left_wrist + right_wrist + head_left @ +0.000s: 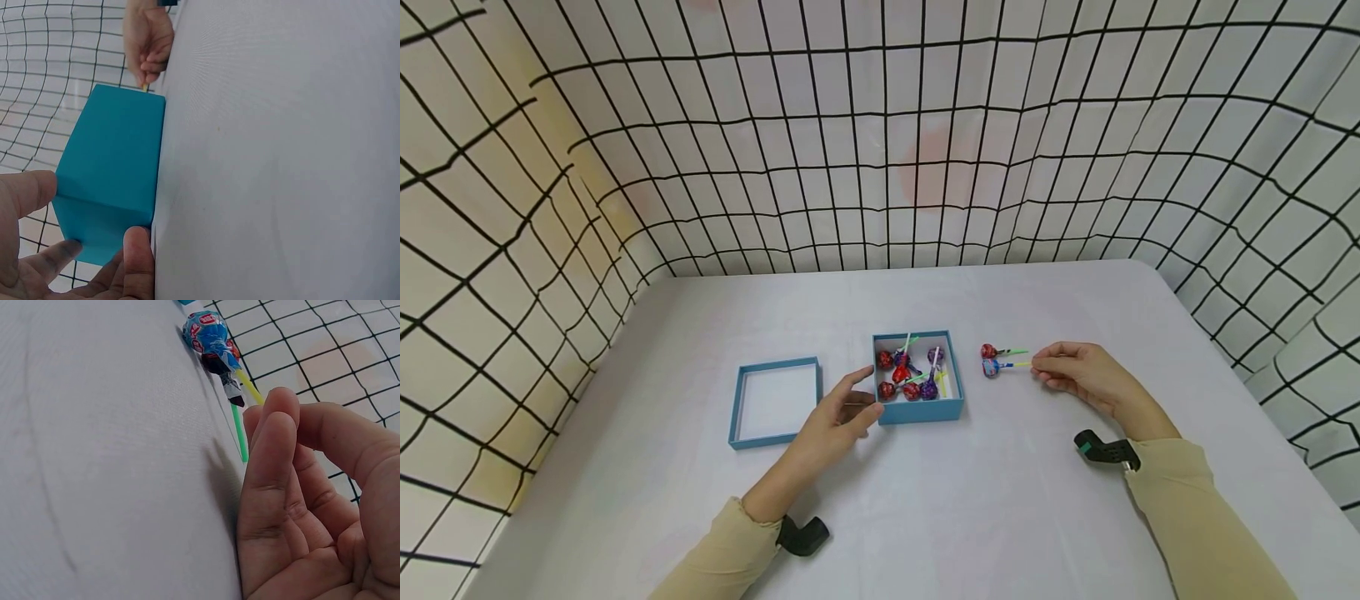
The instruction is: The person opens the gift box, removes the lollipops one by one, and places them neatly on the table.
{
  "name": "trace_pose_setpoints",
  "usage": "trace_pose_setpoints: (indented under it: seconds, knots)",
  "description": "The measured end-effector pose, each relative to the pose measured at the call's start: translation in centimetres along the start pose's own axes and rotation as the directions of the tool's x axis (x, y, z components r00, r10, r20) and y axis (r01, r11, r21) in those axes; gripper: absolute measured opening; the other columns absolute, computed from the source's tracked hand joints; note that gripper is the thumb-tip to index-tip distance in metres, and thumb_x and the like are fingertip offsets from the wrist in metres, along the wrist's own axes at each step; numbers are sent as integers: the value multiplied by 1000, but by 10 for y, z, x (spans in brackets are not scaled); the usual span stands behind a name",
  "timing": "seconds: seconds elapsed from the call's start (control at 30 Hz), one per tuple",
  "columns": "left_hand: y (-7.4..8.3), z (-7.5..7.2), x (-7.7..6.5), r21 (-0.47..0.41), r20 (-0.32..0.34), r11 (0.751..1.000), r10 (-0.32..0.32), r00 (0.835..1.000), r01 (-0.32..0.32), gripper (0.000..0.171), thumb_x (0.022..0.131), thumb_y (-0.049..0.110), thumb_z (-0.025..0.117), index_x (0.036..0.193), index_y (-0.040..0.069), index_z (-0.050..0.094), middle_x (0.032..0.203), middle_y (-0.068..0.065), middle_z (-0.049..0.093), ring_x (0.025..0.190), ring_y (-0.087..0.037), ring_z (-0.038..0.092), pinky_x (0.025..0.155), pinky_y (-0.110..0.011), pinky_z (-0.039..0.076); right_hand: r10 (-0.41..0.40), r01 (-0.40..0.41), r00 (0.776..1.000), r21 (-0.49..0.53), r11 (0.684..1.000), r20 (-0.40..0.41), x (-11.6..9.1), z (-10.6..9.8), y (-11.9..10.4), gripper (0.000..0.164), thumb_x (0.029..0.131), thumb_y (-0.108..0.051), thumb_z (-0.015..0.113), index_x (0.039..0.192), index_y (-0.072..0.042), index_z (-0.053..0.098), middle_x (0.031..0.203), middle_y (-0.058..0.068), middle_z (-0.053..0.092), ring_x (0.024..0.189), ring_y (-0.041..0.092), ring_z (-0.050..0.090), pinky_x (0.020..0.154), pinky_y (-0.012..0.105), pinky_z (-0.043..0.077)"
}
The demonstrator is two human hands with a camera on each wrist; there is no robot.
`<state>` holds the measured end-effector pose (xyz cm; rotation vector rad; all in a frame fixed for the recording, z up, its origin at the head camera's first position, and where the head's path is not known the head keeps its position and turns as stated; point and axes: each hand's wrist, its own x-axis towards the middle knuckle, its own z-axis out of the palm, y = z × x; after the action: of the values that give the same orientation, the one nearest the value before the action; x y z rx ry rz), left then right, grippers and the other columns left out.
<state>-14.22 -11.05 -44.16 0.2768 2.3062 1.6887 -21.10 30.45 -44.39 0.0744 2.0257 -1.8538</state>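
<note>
My right hand [1081,373] pinches the yellow stick of a blue-wrapped lollipop [207,330] between thumb and fingertips, low over the table. Beside it lies a red-wrapped lollipop [988,351] with a green stick. My left hand [831,423] rests its fingers against the left side of an open blue box [922,412], without wrapping round it; in the left wrist view the fingertips touch the box's end. Inside the box are several lollipops [912,390] in red and purple wrappers, with sticks pointing various ways.
To the left of the box, a blue-rimmed lid [775,442] lies with its white inside facing up. A white cloth covers the table [970,508]. Black grid netting [887,167] stands behind the table and along both sides.
</note>
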Motion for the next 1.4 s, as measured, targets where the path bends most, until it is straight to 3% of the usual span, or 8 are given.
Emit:
trace_pose_setpoints:
  seconds: [0.4,0.9,1.23,1.4]
  knots:
    - [2,-3,-3,21,-35,1000,-4,999,4,61,99,31,65,154,29,38,129,-12,63,104,-23,68,82,-35,58,8,-9,1000,-60,998,-25,6,4,-6,31,95,-23,71,113,1,63,94,-1,75,84,4,71,74,17,58]
    - [4,-1,-3,16,-24,1000,2,1000,-2,61,100,29,65,154,28,38,128,-13,63,101,-23,68,82,-36,58,44,-45,998,-19,999,-40,3,0,-3,23,96,-20,71,111,-3,66,93,-1,76,82,5,70,72,17,58]
    - [4,0,-3,16,-20,1000,-1,1000,2,61,99,31,64,154,28,38,129,-12,63,102,-23,67,83,-37,59,24,-24,999,-29,999,-26,3,0,-1,20,97,-19,69,110,-4,67,94,-2,76,82,5,71,72,18,58]
    - [4,0,-2,18,-18,1000,-3,1000,3,61,100,30,64,154,28,38,129,-12,63,100,-23,67,83,-37,58,35,-36,999,-61,997,-26,2,1,-3,29,95,-24,71,113,-2,65,94,-2,75,81,5,69,71,18,57]
